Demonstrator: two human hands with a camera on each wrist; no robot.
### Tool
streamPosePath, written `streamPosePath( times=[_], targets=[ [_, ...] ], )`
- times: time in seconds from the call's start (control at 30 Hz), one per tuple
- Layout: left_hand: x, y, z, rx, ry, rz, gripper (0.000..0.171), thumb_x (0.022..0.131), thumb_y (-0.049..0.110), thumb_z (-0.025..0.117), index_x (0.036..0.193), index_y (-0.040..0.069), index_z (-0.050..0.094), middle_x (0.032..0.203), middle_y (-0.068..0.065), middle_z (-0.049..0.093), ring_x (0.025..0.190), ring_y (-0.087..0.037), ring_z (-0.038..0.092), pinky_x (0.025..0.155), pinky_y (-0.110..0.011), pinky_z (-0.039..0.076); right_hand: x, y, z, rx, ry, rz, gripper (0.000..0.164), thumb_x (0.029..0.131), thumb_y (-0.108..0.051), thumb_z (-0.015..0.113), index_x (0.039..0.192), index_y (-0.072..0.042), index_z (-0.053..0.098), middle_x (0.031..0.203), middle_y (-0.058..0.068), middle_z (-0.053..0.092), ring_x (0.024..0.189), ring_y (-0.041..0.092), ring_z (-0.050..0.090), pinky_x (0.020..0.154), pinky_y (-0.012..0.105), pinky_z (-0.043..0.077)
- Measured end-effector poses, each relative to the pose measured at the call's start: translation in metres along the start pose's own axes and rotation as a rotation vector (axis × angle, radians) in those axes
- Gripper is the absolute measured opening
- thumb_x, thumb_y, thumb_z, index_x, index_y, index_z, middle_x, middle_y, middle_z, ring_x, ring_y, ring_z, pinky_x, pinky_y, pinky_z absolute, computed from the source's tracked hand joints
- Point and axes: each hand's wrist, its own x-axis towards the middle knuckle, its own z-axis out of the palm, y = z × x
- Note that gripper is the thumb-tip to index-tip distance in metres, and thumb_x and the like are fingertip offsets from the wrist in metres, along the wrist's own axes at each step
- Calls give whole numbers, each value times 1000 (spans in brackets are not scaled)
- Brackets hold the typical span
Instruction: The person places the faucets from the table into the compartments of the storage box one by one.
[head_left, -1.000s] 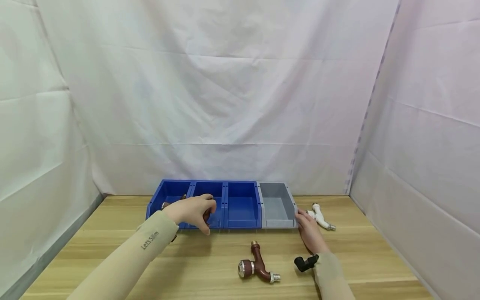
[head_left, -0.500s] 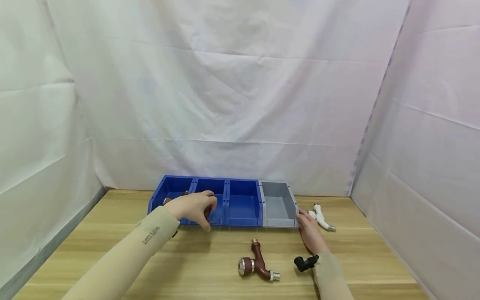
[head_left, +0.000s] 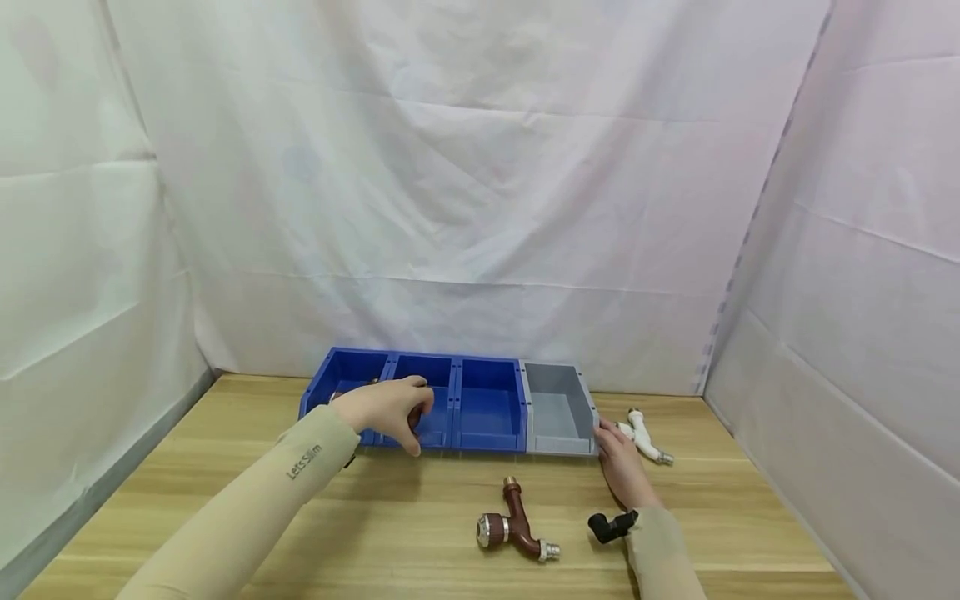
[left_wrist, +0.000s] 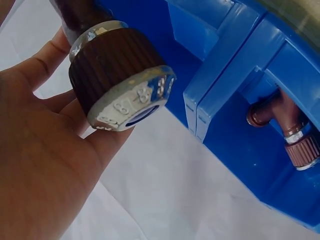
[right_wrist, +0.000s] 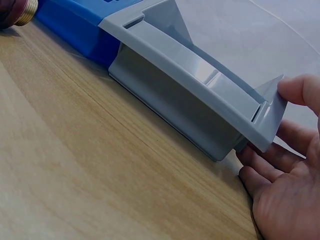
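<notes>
My left hand (head_left: pixel 384 410) is over the second blue bin (head_left: pixel 434 442) from the left. It holds a brown faucet (left_wrist: pixel 117 70) with a ribbed knob and silver cap; the fingers hide most of it in the head view. Inside the leftmost blue bin lies another brown faucet (left_wrist: pixel 286 117), mostly hidden from the head camera by the left hand. At the right end of the row, my right hand (head_left: pixel 624 467) grips the front side edge of the grey bin (right_wrist: pixel 175 100), thumb on top and fingers against the outside.
A third brown faucet (head_left: pixel 517 523) lies on the wooden table (head_left: pixel 420 550) in front of the bins. Right of the grey bin lies a white faucet (head_left: pixel 642 436), partly behind the right hand. White cloth (head_left: pixel 480 183) hangs at the back and both sides.
The head view has shifted a little, so the bins appear slightly higher and further right. Both hands keep their holds, and the left hand stays over the second bin.
</notes>
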Motion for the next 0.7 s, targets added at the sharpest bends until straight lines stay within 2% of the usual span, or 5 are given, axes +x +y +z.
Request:
streamPosePath(
  times=[0.3,0.47,0.7],
  targets=[
    [8,-1,1,21,28,-11,43,70,37,87,88,21,52,94,3,45,72,-12,48,65,-31,42,-2,0,-6,18,22,17,58,105,-19,44,152,3,20,158,15,17,144,24,18,115,36,17],
    [10,0,0,15,19,-14,43,70,36,88,89,21,53,94,3,45,72,-13,49,65,-32,43,-5,0,-8,22,8,25,58,105,-18,43,153,2,19,159,14,14,145,24,15,116,36,15],
    [13,1,-4,-10,28,21,43,71,35,87,91,19,53,94,2,45,73,-14,48,66,-32,43,-5,-6,-6,40,22,20,58,104,-19,46,152,2,21,157,13,21,143,23,21,115,36,18]
  ],
)
